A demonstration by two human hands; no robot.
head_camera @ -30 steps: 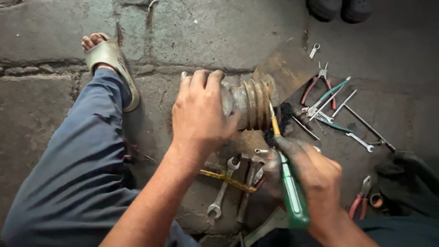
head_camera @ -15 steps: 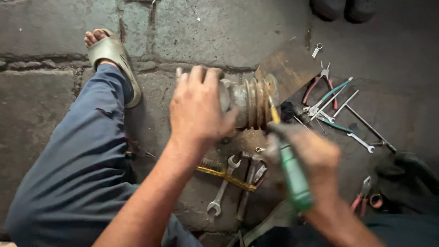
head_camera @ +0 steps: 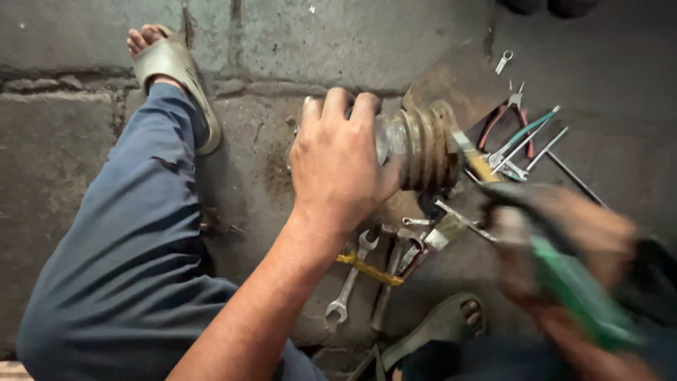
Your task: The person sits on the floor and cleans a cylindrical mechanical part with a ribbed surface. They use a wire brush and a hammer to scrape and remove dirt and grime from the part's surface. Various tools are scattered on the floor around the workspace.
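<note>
- My left fingers [head_camera: 338,113] are clenched over the top of the grimy, ribbed metal pulley part [head_camera: 422,147], pressing it down against the cracked concrete floor [head_camera: 70,141] so it lies on its side, grooves facing right.
- My right hand [head_camera: 564,233] is blurred; its fingers look wrapped around the green plastic handle of a screwdriver [head_camera: 575,293], whose yellowish shaft end points up toward the pulley's right rim.
- The tip seems to sit at or just beside the outer groove, though blur keeps me from telling whether it touches.
- As I judge it, the work is midway: the part is steadied and the tool is at the rim, but nothing has visibly come off the pulley, so the prying or scraping is left to finish.
- Compared with half a second ago, my right hand has slid lower and further right, dragging the handle away from the pulley; my left grip has not shifted.
- Just below the pulley lie several steel open-ended spanners [head_camera: 347,286] and a yellow-handled tool [head_camera: 370,269], touching one another.
- To the right of the pulley, red-handled pliers [head_camera: 493,123] and thin steel rods [head_camera: 564,166] are scattered on the darker floor.
- My blue trouser leg [head_camera: 127,247] stretches left, ending in a pale green sandal [head_camera: 176,77].
</note>
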